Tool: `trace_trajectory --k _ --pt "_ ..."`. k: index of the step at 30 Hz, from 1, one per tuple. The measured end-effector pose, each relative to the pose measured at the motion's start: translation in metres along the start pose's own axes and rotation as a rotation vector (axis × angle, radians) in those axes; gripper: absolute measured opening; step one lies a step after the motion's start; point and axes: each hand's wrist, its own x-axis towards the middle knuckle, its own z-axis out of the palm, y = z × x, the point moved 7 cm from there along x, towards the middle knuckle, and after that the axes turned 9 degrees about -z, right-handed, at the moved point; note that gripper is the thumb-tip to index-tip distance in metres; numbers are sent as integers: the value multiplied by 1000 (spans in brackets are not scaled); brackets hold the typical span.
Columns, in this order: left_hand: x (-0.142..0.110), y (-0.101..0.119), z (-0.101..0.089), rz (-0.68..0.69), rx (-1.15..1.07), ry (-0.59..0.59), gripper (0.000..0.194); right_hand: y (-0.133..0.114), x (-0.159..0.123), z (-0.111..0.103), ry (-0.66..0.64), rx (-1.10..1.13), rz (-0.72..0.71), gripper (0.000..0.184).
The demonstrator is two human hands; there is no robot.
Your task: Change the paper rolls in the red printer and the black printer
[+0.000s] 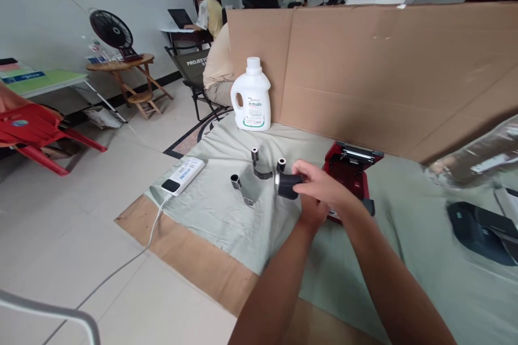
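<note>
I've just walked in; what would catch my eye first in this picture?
Probably the big white bottle, standing on the pale green cloth in front of a tall cardboard panel. Next comes the open red case, partly hidden by the right forearm. Near the middle, a dark cylinder sits in the grip of the right hand.

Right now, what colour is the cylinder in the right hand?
The cylinder is mostly black; see the head view.

White lettering (196, 62) on the folding chair (191, 71) begins "PROJEEY", and the label (254, 110) on the white bottle (259, 83) includes "衣物".
</note>
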Motion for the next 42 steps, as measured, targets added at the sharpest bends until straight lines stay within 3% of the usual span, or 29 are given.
trace_trajectory --k 5,10,13,17,25,29,33,36,42 --pt "-8 -7 -5 -34 32 62 29 4 -57 -61 138 463 -55 33" --pt "-7 7 -11 9 -38 110 43 17 -79 -91 262 549 -52 33" --pt "-4 18 -12 47 -102 98 41 18 -83 -98 282 556 -35 41" --pt "-2 30 -10 158 20 39 38 19 -87 -96 240 583 40 63" --pt "-4 34 -11 206 160 55 42 25 -84 -98 306 504 34 35" --pt "-4 36 -12 222 166 52 41 34 -84 -111 365 328 1 35" --pt "-5 37 -12 220 177 55 43 44 -82 -119 344 40 -32 39" --pt "-8 39 -13 228 211 70 44 56 -76 -118 313 -201 -19 32" --pt "-15 46 -10 321 335 48 44 73 -59 -106 231 -691 121 38"
